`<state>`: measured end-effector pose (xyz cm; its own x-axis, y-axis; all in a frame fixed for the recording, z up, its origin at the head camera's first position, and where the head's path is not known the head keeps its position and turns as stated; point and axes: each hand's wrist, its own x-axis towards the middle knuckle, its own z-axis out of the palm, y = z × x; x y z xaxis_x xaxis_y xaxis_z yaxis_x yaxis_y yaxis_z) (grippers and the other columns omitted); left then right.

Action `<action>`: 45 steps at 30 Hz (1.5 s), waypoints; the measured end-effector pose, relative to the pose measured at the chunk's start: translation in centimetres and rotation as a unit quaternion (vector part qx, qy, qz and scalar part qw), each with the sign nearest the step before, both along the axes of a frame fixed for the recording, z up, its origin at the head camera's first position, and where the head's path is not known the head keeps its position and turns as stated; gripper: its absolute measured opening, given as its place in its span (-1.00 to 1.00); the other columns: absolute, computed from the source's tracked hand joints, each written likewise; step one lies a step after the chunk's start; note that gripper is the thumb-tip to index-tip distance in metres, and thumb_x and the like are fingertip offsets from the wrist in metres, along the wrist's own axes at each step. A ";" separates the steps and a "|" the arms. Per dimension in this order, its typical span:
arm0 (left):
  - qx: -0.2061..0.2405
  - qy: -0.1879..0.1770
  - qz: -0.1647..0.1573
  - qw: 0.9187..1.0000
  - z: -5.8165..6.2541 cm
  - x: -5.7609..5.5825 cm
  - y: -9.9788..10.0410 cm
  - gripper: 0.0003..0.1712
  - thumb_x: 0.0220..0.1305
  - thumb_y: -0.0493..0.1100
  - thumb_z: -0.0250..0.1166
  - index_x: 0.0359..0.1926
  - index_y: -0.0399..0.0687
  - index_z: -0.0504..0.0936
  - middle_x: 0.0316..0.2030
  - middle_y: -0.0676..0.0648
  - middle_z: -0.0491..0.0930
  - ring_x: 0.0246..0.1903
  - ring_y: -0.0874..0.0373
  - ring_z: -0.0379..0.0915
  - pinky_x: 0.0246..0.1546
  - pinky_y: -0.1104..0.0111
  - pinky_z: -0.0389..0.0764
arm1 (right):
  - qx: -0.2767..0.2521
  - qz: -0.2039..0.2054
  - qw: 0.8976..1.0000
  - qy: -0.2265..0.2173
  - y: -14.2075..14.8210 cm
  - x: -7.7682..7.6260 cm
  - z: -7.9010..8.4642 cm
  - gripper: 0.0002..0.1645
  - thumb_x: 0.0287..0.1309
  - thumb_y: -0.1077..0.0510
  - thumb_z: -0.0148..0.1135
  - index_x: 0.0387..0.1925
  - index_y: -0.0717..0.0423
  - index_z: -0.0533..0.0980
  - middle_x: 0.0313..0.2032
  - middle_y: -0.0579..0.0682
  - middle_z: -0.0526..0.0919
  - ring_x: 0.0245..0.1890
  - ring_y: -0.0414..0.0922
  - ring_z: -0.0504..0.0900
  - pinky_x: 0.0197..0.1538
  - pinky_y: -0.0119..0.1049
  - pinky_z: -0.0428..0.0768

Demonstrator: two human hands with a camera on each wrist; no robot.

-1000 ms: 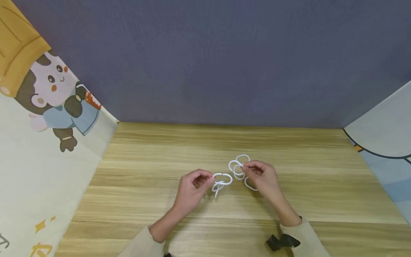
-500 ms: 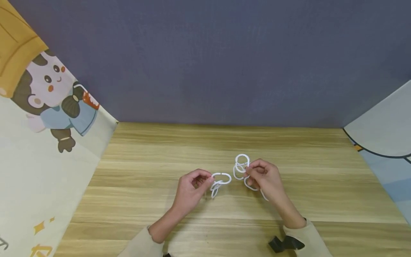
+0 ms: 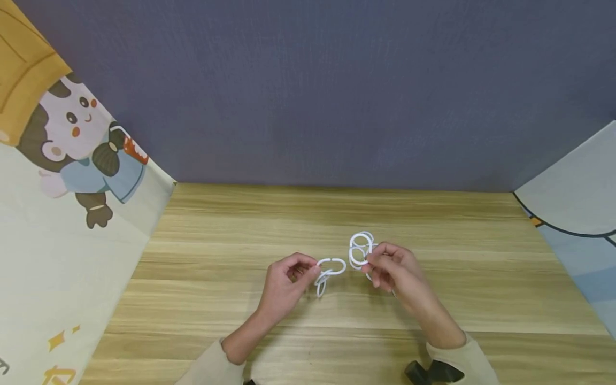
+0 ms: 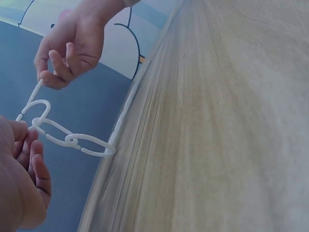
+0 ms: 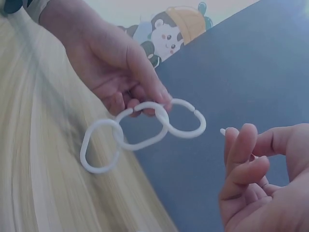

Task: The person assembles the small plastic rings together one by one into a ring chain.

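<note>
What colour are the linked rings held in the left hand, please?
The linked rings are plain white, which shows best in the right wrist view.

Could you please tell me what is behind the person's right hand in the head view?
Behind the right hand, parts of white rings peek past its edge, with the wooden table beyond. The hand covers the rest, so their number cannot be told.

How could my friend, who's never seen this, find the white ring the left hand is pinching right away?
Start at the wooden table and find the left hand above it, nearer the wall with the cartoon figure. That hand is pinching a white ring. It's the one at the top: two more white rings dangle below it.
</note>
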<state>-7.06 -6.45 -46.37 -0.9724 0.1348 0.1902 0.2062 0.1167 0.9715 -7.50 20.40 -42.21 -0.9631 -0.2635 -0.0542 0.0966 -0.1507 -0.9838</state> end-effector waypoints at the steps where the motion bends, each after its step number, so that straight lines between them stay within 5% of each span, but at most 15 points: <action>1: -0.001 0.000 0.000 1.000 0.0 0.0 0.0 -0.92 0.41 -0.28 0.53 -0.17 -0.23 0.82 -0.31 -0.12 0.80 -0.39 0.28 0.57 -0.33 0.51 0.58 | 0.002 0.005 1.000 0.000 -0.1 0.0 0.1 -0.79 0.59 0.32 0.16 -0.28 0.11 0.56 -0.44 -0.12 0.80 -0.62 -0.32 0.55 -0.62 -0.41 0.25; 13: -0.001 0.005 0.001 1.000 -0.1 -0.1 0.0 -0.92 0.41 -0.27 0.53 -0.16 -0.21 0.82 -0.30 -0.11 0.80 -0.39 0.27 0.56 -0.34 0.51 0.58 | 0.011 0.037 0.999 -0.005 -1.1 0.3 0.2 -0.84 0.57 0.31 0.19 -0.26 0.14 0.55 -0.41 -0.09 0.79 -0.62 -0.33 0.52 -0.62 -0.22 0.10; 22: -0.004 0.004 -0.001 1.000 -0.1 -0.2 0.1 -0.92 0.41 -0.27 0.53 -0.16 -0.20 0.82 -0.30 -0.11 0.80 -0.39 0.27 0.57 -0.33 0.50 0.60 | 0.021 0.045 0.999 -0.003 -1.8 0.4 -0.2 -0.88 0.56 0.30 0.20 -0.22 0.19 0.55 -0.42 -0.12 0.79 -0.64 -0.35 0.49 -0.61 -0.50 0.31; 34: -0.005 0.008 -0.006 1.000 -0.2 -0.3 0.2 -0.92 0.40 -0.28 0.54 -0.15 -0.21 0.83 -0.31 -0.12 0.80 -0.39 0.26 0.57 -0.33 0.48 0.62 | 0.044 0.049 0.998 0.012 -2.0 0.3 -0.3 -0.87 0.57 0.28 0.21 -0.21 0.25 0.53 -0.40 -0.10 0.79 -0.63 -0.34 0.47 -0.63 -0.45 0.25; 45: -0.016 -0.004 0.005 1.000 -0.2 -0.5 0.2 -0.94 0.39 -0.28 0.55 -0.16 -0.18 0.84 -0.31 -0.08 0.79 -0.37 0.24 0.57 -0.30 0.48 0.59 | 0.099 0.027 0.994 -0.039 -2.3 0.1 -0.2 -0.89 0.51 0.30 0.24 -0.21 0.29 0.54 -0.44 -0.05 0.77 -0.63 -0.34 0.42 -0.55 -0.50 0.36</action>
